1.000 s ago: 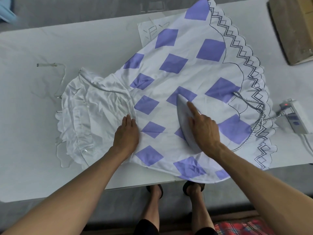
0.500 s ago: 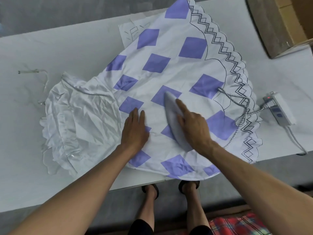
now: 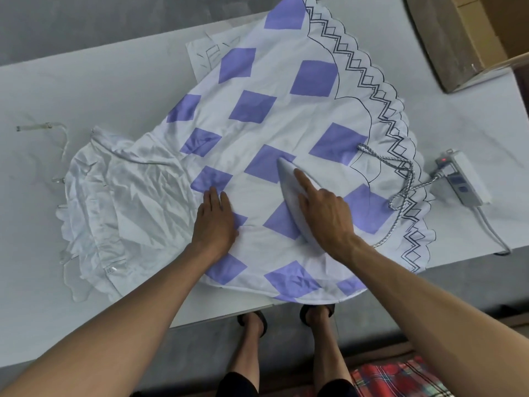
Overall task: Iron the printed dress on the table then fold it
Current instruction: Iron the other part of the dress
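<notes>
Currently at the ironing step, judging by the layout; folding not yet begun. Find the printed dress point(image 3: 286, 116) spread on the white table point(image 3: 86, 90), scalloped hem to the far right, crumpled bodice point(image 3: 128, 202) to the left, near edge of the skirt hanging just over the table's near edge. Locate the iron point(image 3: 287, 193) on the middle of the skirt, long axis running near to far, nose far and slightly left. Note the right hand point(image 3: 326, 216) clamped on it from above, index finger stretched along the top toward the nose, remaining fingers curled round the body. Note the left hand point(image 3: 214, 222) laid flat on the cloth just left of the iron, not touching it, fingers straight and close together. Treat the bodice and the creased near panels as unpressed, lying left of and nearer than the iron. For any leftward stroke, clear the left fingertips first. Mind the braided cord point(image 3: 403, 179) looped over the hem at right, leading to the power strip point(image 3: 463, 179).
</notes>
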Demonstrator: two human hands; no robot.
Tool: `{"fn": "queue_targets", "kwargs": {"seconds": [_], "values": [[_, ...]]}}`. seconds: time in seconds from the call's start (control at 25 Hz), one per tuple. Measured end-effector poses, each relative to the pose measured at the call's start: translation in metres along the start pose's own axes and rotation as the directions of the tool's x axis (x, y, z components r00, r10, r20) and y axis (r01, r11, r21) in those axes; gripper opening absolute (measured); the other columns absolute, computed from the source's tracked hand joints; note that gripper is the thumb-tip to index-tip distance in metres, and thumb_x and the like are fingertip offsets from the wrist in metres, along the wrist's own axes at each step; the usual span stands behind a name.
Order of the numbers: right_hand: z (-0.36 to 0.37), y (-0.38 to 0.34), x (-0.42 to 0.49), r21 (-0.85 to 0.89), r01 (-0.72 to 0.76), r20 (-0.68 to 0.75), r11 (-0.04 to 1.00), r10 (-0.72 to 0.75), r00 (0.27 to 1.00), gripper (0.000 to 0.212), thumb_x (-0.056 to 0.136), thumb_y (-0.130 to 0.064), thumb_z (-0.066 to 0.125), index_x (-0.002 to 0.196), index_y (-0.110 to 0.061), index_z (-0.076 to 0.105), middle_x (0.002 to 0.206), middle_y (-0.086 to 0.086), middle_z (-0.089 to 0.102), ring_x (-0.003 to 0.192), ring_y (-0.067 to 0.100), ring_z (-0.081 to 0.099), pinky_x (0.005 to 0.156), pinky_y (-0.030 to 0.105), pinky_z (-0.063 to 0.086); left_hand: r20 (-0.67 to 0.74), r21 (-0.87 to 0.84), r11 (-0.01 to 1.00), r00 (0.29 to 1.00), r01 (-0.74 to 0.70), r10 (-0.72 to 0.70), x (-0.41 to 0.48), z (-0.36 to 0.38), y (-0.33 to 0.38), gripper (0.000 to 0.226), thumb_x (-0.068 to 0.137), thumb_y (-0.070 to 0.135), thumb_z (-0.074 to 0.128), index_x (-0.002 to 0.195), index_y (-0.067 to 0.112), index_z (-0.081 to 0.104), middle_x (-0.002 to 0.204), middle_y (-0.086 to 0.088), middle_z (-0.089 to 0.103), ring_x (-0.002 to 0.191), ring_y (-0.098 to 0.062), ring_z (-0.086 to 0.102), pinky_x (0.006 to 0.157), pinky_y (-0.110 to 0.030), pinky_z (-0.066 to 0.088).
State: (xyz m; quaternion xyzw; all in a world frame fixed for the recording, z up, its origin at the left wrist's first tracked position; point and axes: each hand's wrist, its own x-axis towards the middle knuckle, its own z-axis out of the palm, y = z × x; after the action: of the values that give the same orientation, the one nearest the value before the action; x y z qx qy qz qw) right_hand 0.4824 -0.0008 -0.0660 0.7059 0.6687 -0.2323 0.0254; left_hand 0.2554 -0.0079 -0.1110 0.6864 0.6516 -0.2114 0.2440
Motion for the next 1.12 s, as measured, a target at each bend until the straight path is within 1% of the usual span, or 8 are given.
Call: {"fn": "queue_targets", "kwargs": {"seconds": [0.28, 0.4, 0.48, 0.64, 0.76, 0.84, 0.96, 1.12], "values": [[-0.029, 0.082, 0.009, 0.073, -0.157, -0.111, 0.985, 0.165, 0.98, 0.052, 0.099, -0.026, 0.04, 0.149, -0.033, 0.027, 0.087, 0.023, 0.064, 0.077, 0.041, 0.06, 0.063, 0.038, 0.036, -0.052, 0.074, 0.993, 0.995, 0.092, -0.089, 0.003, -0.002, 0.013, 0.077, 0.092, 0.035, 0.057, 0.149, -0.001, 0.017, 0.158, -0.024, 0.01, 0.145, -0.037, 0.016, 0.117, -0.043, 0.019], [-0.043, 0.105, 0.01, 0.156, -0.226, -0.115, 0.961, 0.245, 0.963, 0.052, 0.099, -0.024, 0.041, 0.149, -0.031, 0.029, 0.085, 0.026, 0.063, 0.078, 0.043, 0.059, 0.065, 0.04, 0.04, -0.1, 0.057, 0.994, 0.991, 0.096, -0.09, 0.001, -0.008, 0.026, 0.068, 0.091, 0.027, 0.057, 0.144, 0.0, 0.025, 0.155, -0.025, 0.015, 0.143, -0.038, 0.02, 0.115, -0.042, 0.022], [-0.049, 0.108, 0.007, 0.179, -0.189, -0.117, 0.966, 0.212, 0.97, 0.052, 0.098, -0.024, 0.042, 0.149, -0.03, 0.03, 0.086, 0.026, 0.064, 0.077, 0.042, 0.06, 0.064, 0.04, 0.04, -0.137, 0.022, 0.999, 0.99, 0.029, -0.026, 0.001, -0.01, 0.045, 0.062, 0.089, 0.015, 0.055, 0.143, 0.003, 0.027, 0.156, -0.024, 0.014, 0.144, -0.038, 0.017, 0.116, -0.042, 0.021], [-0.039, 0.084, 0.001, 0.173, -0.024, -0.05, 0.985, 0.033, 0.998, 0.054, 0.098, -0.028, 0.043, 0.149, -0.035, 0.026, 0.087, 0.021, 0.066, 0.08, 0.039, 0.062, 0.067, 0.042, 0.044, -0.095, -0.086, 0.996, 0.995, -0.04, 0.032, 0.01, -0.013, 0.092, 0.065, 0.09, 0.012, 0.052, 0.147, 0.007, 0.02, 0.159, -0.021, 0.008, 0.146, -0.035, 0.013, 0.117, -0.04, 0.018], [-0.026, 0.07, -0.003, 0.08, 0.048, 0.014, 0.996, -0.049, 0.999, 0.053, 0.1, -0.03, 0.038, 0.15, -0.036, 0.021, 0.092, 0.016, 0.066, 0.084, 0.035, 0.062, 0.062, 0.036, 0.038, -0.109, -0.08, 0.995, 0.992, -0.064, 0.055, 0.018, -0.012, 0.113, 0.07, 0.093, 0.017, 0.053, 0.15, 0.008, 0.015, 0.16, -0.019, 0.003, 0.147, -0.035, 0.009, 0.118, -0.04, 0.019], [-0.027, 0.081, -0.001, 0.019, 0.029, 0.001, 0.999, -0.029, 1.0, 0.053, 0.101, -0.031, 0.036, 0.151, -0.037, 0.02, 0.094, 0.014, 0.065, 0.084, 0.034, 0.063, 0.062, 0.034, 0.034, -0.085, -0.051, 0.996, 0.994, -0.078, 0.073, 0.024, -0.014, 0.126, 0.077, 0.094, 0.025, 0.055, 0.153, 0.01, 0.007, 0.16, -0.019, -0.003, 0.148, -0.037, 0.003, 0.119, -0.042, 0.015], [-0.038, 0.114, 0.01, 0.019, -0.043, -0.073, 0.999, 0.044, 0.996, 0.052, 0.099, -0.03, 0.039, 0.149, -0.036, 0.025, 0.089, 0.016, 0.064, 0.076, 0.038, 0.063, 0.06, 0.036, 0.034, -0.017, 0.003, 0.997, 0.997, -0.071, 0.071, 0.032, -0.018, 0.146, 0.095, 0.091, 0.05, 0.057, 0.154, 0.017, -0.007, 0.16, -0.018, -0.012, 0.146, -0.045, -0.004, 0.118, -0.049, 0.011], [-0.054, 0.16, 0.025, 0.043, -0.099, -0.098, 0.994, 0.103, 0.99, 0.054, 0.098, -0.025, 0.042, 0.149, -0.034, 0.028, 0.081, 0.019, 0.063, 0.071, 0.038, 0.061, 0.057, 0.035, 0.033, 0.059, -0.024, 1.0, 0.998, -0.005, 0.006, 0.038, -0.019, 0.163, 0.101, 0.089, 0.053, 0.058, 0.153, 0.019, -0.012, 0.157, -0.023, -0.018, 0.143, -0.05, -0.01, 0.117, -0.055, 0.008]]}}
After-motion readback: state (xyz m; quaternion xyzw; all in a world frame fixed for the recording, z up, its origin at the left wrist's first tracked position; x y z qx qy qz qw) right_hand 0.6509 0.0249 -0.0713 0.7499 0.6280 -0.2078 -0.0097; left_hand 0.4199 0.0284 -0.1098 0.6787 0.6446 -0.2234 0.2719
